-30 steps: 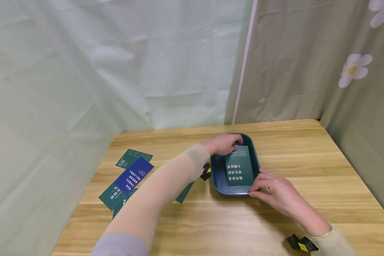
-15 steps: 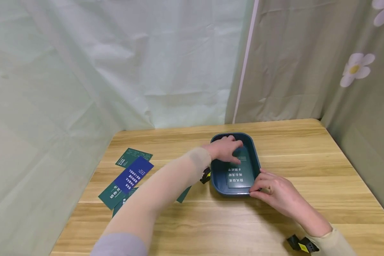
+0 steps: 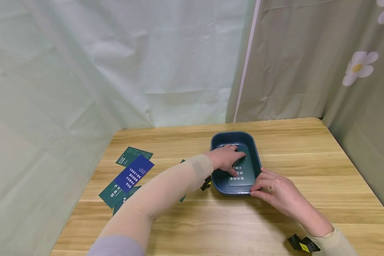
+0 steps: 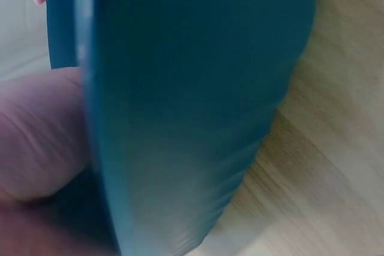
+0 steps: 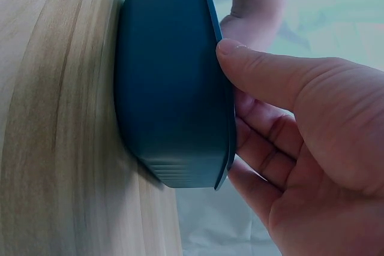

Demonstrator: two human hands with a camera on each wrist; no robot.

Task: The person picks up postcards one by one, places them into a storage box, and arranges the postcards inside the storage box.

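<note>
- Fingers (image 3: 241,155) of my left hand (image 3: 224,158): spread apart, down inside the tray, over the printed card; can't tell if they touch it.
- My right hand (image 3: 273,190): thumb and fingers pinching the rim at the near right corner.
- Tray (image 3: 223,185): 1, dark blue, upright on the table (image 3: 294,153).
- Printed card (image 3: 247,170) in it: 1 visible, dark green, white text, partly under my left hand; can't tell if others lie beneath.
- Wrist units: 2, black with yellow labels, left (image 3: 206,184), right (image 3: 303,244).
- Green pieces (image 3: 182,198) by my left forearm: 2 bits showing, can't tell if one card.
- Left pile: 4 visible, 1 blue card (image 3: 135,173) overlapping 3 green cards (image 3: 110,195).
- Curtain flowers (image 3: 360,68): 2, one cut off.
</note>
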